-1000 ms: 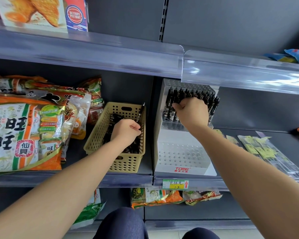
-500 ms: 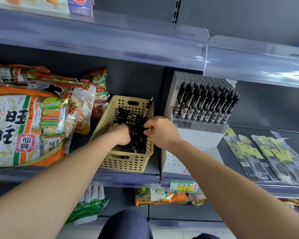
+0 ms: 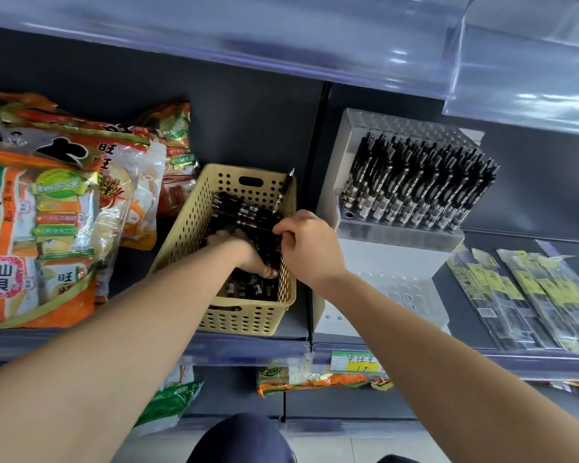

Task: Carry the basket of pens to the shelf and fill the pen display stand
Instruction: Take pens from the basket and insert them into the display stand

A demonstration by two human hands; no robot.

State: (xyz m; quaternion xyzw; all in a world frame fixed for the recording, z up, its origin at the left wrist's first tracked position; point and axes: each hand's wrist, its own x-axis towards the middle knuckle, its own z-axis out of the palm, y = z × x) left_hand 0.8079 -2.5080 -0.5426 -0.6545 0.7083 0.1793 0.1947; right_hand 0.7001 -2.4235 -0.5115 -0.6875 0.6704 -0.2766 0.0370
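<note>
The pens [image 3: 244,212] lie loose in the basket [image 3: 244,317] at the front edge of the shelf [image 3: 132,279], just left of the pen display stand [image 3: 391,259]; we judge them light, stiff and slick, best pinched mid-barrel. Our left hand [image 3: 248,253] curls round a bunch inside; our right hand [image 3: 306,243] pinches pens at the right rim.

Bright shop light from above, sharp in the middle and bent at the sides.
White shine streaks run along the clear plastic shelf edge [image 3: 281,61] at the top. The back wall [image 3: 248,128] under it sits in dark shade. Inside the basket [image 3: 248,315] the black pens [image 3: 241,208] blur into one dark lump. The snack bags [image 3: 47,228] gleam. The left arm [image 3: 81,379] and right arm [image 3: 482,379] look stretched and huge near the bottom corners.
</note>
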